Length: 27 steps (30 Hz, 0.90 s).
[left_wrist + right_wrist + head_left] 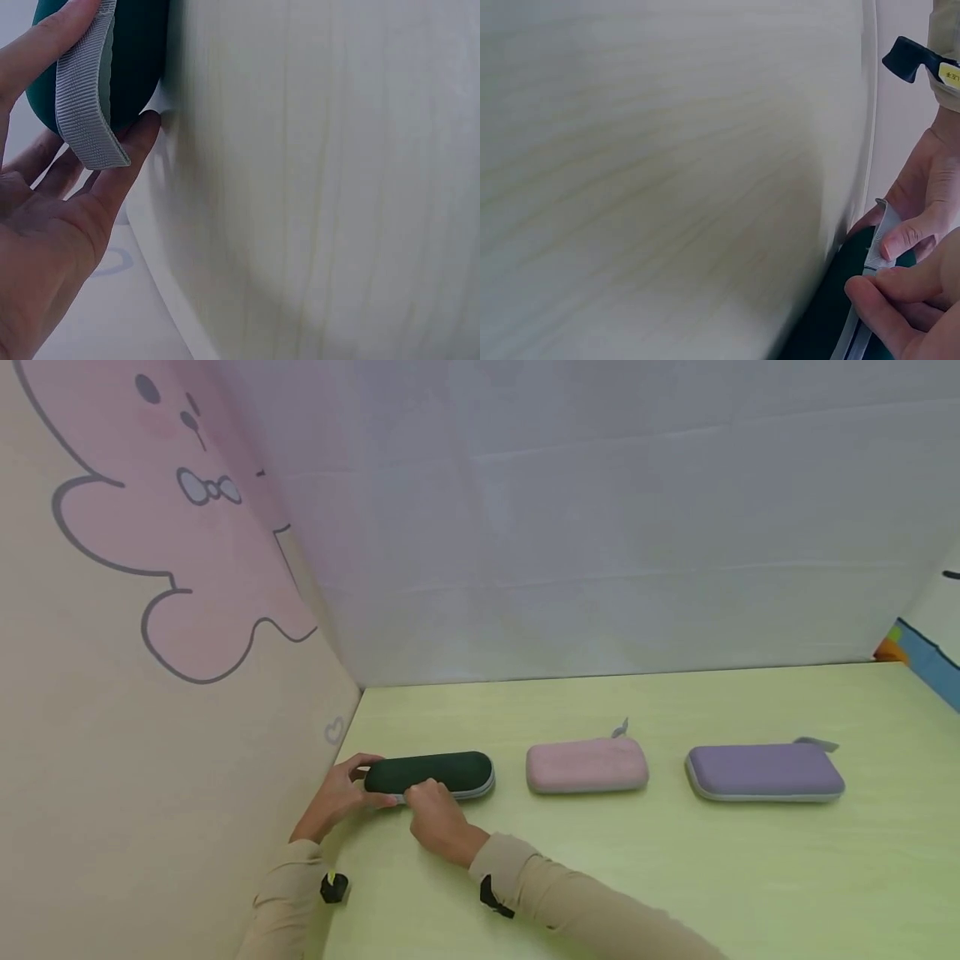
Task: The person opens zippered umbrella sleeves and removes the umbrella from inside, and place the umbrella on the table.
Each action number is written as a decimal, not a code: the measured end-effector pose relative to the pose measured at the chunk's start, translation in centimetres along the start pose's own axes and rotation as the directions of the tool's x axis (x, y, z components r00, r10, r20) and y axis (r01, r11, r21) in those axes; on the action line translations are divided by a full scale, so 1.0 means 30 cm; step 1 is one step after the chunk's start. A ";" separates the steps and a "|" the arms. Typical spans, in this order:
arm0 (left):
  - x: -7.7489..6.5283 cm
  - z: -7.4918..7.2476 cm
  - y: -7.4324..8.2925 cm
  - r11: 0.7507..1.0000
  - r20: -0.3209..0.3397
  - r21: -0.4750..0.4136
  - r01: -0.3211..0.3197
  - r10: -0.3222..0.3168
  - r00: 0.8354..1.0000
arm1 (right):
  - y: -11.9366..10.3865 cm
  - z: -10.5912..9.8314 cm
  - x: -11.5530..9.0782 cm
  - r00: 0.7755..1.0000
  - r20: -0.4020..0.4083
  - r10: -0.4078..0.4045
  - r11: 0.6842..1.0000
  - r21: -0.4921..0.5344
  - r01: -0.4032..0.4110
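A dark green zippered case point(442, 767) lies at the left of the table, its grey zipper edge facing the person. My left hand point(341, 795) grips its left end, thumb on the near side and fingers behind. In the left wrist view a grey ribbed strap point(81, 105) loops from that end, under the left thumb. My right hand point(441, 827) is at the case's near edge. In the right wrist view its thumb and forefinger pinch the zipper point(849, 337) close to the left thumb; the zipper pull is hidden by the fingertips.
To the right lie a pink case point(587, 766) and, farther right, a purple case point(765, 770), each with a grey strap behind. The pale green table point(675, 868) meets a printed wall sheet point(225, 735) on the left and a plain sheet point(600, 527) at the back.
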<state>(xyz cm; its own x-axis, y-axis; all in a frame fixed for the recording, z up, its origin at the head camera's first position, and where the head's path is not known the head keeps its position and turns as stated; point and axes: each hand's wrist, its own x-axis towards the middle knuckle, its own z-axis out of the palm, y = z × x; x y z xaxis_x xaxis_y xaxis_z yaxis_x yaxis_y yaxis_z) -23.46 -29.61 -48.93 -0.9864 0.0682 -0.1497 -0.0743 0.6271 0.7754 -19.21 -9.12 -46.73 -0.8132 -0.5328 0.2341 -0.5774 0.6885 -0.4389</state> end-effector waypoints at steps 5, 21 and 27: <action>-0.003 -0.007 -0.003 1.000 -0.006 0.001 -0.015 0.015 1.000 | -0.014 0.020 0.010 1.000 -0.015 -0.004 1.000 -0.013 0.004; -0.002 0.009 0.014 0.999 -0.024 0.029 -0.038 0.039 0.999 | -0.015 0.040 0.003 0.999 -0.040 0.018 1.000 -0.017 -0.019; -0.008 0.003 0.020 0.996 -0.019 0.077 -0.052 0.054 0.998 | -0.016 0.041 0.005 0.999 -0.007 0.044 0.999 0.015 -0.044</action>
<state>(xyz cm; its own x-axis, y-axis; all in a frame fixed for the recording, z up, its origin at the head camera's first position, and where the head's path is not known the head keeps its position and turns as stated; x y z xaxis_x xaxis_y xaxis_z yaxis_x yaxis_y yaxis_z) -23.24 -29.19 -48.48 -0.9915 0.0875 -0.0960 -0.0108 0.6808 0.7324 -18.97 -10.13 -47.54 -0.8381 -0.4989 0.2205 -0.5403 0.7035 -0.4617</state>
